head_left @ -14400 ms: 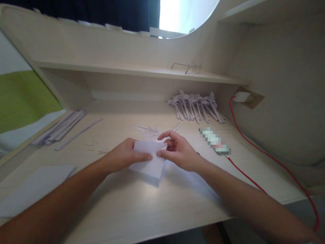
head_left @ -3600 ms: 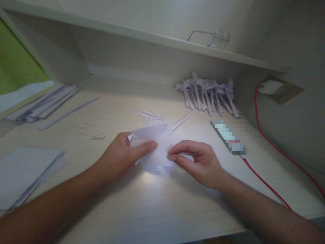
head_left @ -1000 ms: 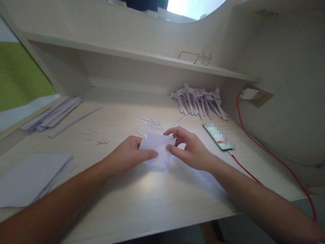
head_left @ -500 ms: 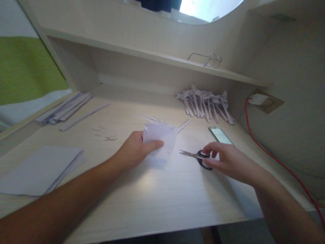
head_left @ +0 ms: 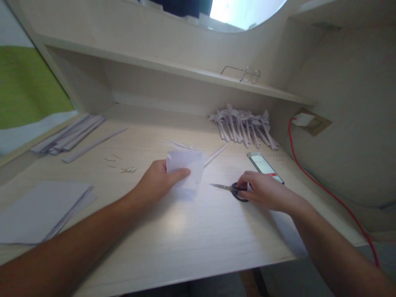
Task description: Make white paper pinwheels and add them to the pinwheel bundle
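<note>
Scissors (head_left: 232,189) (black-handled) sit gripped in right fingers (head_left: 246,178) while left fingers (head_left: 180,176) pinch white paper (head_left: 185,159).

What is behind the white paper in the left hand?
Thin white paper strips show past its top, a narrow white paper stick on the right; the paper covers the rest.

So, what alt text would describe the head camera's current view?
The left hand holds white paper while the right hand touches black-handled scissors. Folded paper shapes and a phone lie farther back on a pale desk.
</note>
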Motion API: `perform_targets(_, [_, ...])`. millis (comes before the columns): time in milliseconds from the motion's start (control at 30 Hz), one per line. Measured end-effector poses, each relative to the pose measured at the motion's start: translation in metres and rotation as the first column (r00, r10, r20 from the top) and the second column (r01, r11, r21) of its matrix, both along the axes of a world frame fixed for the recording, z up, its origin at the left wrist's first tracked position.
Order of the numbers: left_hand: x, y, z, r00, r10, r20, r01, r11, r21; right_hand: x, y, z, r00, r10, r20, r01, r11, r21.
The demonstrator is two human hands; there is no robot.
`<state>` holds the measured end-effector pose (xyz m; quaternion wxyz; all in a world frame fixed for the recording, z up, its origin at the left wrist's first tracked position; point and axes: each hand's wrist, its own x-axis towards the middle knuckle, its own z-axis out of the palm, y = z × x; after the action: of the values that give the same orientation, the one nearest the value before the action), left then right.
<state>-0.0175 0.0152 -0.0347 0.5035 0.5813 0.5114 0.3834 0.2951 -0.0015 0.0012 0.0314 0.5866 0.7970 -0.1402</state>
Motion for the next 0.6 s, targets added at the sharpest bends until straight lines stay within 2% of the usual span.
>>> perform_targets(167, [-0.002,0.001,0.004,0.999,0.048,-0.014,-0.048,0.999,0.007,-0.003,-0.001,0.005,0.999,0.017,0.039,-0.015,0.999,-0.034])
perform_targets(267, [-0.001,0.000,0.008,0.996,0.085,0.009,-0.085,0.996,0.010,0.004,0.001,0.004,0.989,0.008,-0.145,-0.022,0.995,-0.096])
perform_targets(333, [-0.001,-0.001,0.012,0.993,0.117,0.018,-0.117,0.993,0.006,0.009,0.006,0.000,0.926,-0.079,-0.368,0.020,0.987,-0.161])
perform_targets(400, [-0.002,-0.002,0.016,0.987,0.157,0.020,-0.157,0.988,0.011,0.009,0.012,-0.005,0.769,-0.233,-0.596,0.110,0.966,-0.236])
perform_targets(467, [-0.004,-0.002,0.019,0.978,0.205,0.044,-0.206,0.978,0.033,0.000,0.018,-0.008,0.545,-0.331,-0.770,0.156,0.943,-0.295])
perform_targets(533, [-0.006,-0.001,0.020,0.964,0.244,0.104,-0.251,0.966,0.057,-0.016,0.023,-0.009,0.336,-0.352,-0.874,0.149,0.936,-0.320])
perform_targets(600, [-0.008,0.000,0.020,0.950,0.259,0.176,-0.274,0.959,0.066,-0.038,0.025,-0.008,0.212,-0.383,-0.899,0.071,0.924,-0.377])
